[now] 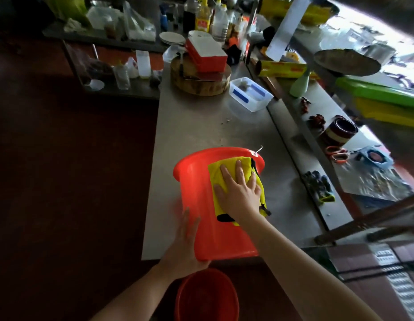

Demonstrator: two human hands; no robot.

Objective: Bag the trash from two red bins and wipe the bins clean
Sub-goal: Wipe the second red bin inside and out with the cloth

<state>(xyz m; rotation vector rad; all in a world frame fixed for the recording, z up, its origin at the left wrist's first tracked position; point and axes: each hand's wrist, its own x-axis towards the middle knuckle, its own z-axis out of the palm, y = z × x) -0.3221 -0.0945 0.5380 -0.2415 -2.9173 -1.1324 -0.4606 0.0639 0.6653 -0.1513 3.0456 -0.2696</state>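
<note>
Pressed the yellow cloth (218,173) flat with the right hand (239,193), fingers spread, onto the upper wall of the red bin (201,205), just behind its rim. Braced the base end with the left hand (184,242), fingers straight along the left flank. Lay sideways on the steel counter (201,126), long axis pointing away, mouth far, base at the near edge. Judged the next stroke to run toward the base. Had a second red bin (206,295) below. Could not read the labels on the yellow bottle (203,18) or the cling-film box (282,69)

One wide-angle camera, worn on the person's head, looks forward and steeply down along a steel counter (196,126). It sits close above a red bin (201,205) at lower centre, and the frame's edges bow.
</note>
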